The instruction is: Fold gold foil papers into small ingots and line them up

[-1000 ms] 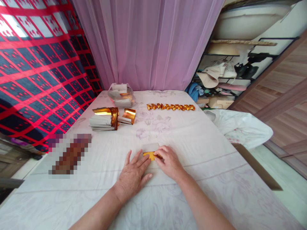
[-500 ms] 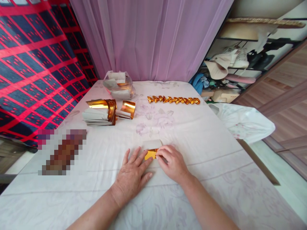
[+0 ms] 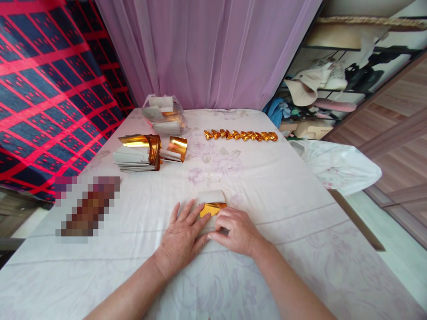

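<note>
A sheet of gold foil paper (image 3: 211, 209) lies partly folded on the cloth in front of me, its pale backing showing beyond the shiny part. My left hand (image 3: 182, 233) is open and flat, with outstretched fingers pressing the left side of the paper. On the right side, my right hand (image 3: 235, 229) has its fingers curled and closed at the paper's near right edge. The right thumb tip sits lower, close to the left thumb, and a small gap shows between it and the fingers. Fingertips cover the right corner of the paper.
A stack of gold paper (image 3: 136, 155) and a few loose sheets (image 3: 176, 149) lie at the left back. Behind them stands a clear bag of paper (image 3: 163, 116). Folded gold pieces (image 3: 240, 135) form a row at the back right. A white plastic bag (image 3: 343, 166) hangs beside the table.
My right thumb has moved down and left, away from the paper's edge towards my left thumb. More folded gold shows on the right. My left hand stays flat in nearly the same spot.
</note>
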`<state>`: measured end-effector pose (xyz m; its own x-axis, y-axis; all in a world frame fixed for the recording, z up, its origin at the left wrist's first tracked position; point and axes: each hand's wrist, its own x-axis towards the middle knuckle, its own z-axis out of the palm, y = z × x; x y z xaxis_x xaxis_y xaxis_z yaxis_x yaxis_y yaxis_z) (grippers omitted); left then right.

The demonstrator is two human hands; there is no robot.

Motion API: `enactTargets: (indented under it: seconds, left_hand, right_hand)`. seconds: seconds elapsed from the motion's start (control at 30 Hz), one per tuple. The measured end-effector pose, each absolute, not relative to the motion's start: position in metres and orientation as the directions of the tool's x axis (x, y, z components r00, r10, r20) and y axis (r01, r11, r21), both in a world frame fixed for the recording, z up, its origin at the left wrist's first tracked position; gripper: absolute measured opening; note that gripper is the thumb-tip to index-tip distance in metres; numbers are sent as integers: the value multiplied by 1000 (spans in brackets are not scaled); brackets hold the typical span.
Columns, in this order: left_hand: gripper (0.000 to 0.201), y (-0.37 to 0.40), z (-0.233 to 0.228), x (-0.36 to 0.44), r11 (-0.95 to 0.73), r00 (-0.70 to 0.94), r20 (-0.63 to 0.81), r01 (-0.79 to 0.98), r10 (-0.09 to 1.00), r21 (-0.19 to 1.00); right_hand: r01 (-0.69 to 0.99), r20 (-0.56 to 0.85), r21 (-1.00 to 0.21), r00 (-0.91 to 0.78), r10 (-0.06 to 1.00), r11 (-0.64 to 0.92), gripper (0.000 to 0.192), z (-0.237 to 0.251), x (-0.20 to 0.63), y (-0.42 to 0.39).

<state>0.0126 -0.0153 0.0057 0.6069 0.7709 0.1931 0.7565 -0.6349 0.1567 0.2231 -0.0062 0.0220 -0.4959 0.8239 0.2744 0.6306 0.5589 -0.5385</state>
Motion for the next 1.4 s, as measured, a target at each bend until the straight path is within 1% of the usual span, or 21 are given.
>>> enactTargets:
  seconds: [0.17,0.33,0.4,0.63,0.9,1.07,1.4]
  left_hand:
    - [49,-16,6,12,-635,608,189,756,771,157]
    - [50,-15,7,12,-637,611,182,752,770,168]
    - [50,-15,6,12,-637,612,180,752,770,169]
    - [49,-15,5,12,-642,615,186,750,766,160]
    - [50,-16,6,13,-632,612,159,755,775,176]
    - [49,-15,7,13,-628,608,157,756,778,187]
    - [49,-16,6,13,-626,600,178,752,780,209]
  right_hand:
    - [639,264,-531,-500,825,556,28,23,223,-6]
    - [637,268,-477,-550,791,605,43,23,225,-5]
    - [640,266,-460,-562,783,615,47,22,226,-5]
    - [644,270,-468,-549,791,606,45,22,225,-5]
    - [629,246,-517,-540,805,581,39,22,228,-3]
    - [617,241,-536,-543,804,577,39,24,227,-3]
    - [643,218,-509,-548,808,573,41,23,227,-4]
